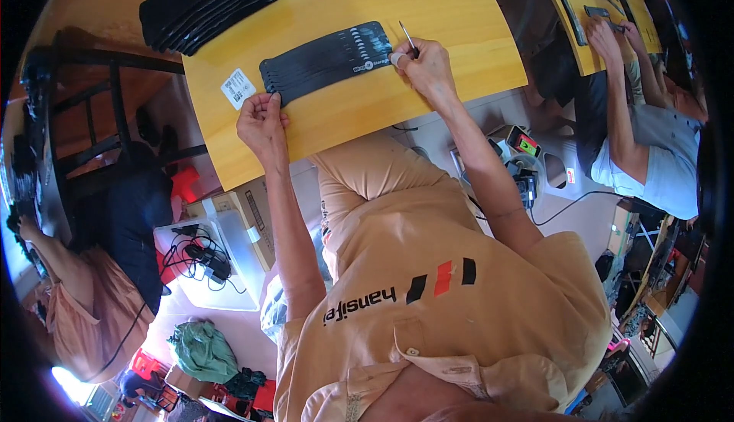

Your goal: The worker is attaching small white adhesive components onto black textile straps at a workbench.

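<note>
A flat bundle of black straps [321, 63] lies on the yellow table [451, 116], with pale printed marks at its right end. At its near left corner, my left hand [264, 122] pinches the edge between thumb and fingers. My right hand [430, 69] is closed at the right end, its fingertips by the straps. Out of that hand sticks a thin pointed tool [409, 36], tip up and away; its exact kind is unclear. A light band wraps one right finger. Beside my left hand lies a white barcode label [238, 89].
A tall stack of black pieces [210, 5] stands at the table's far left. Below left is a translucent bin [248, 269] with cables, near a cardboard box [256, 219]. Another person's hands [606, 42] work at a second table on the right. Someone else sits at left.
</note>
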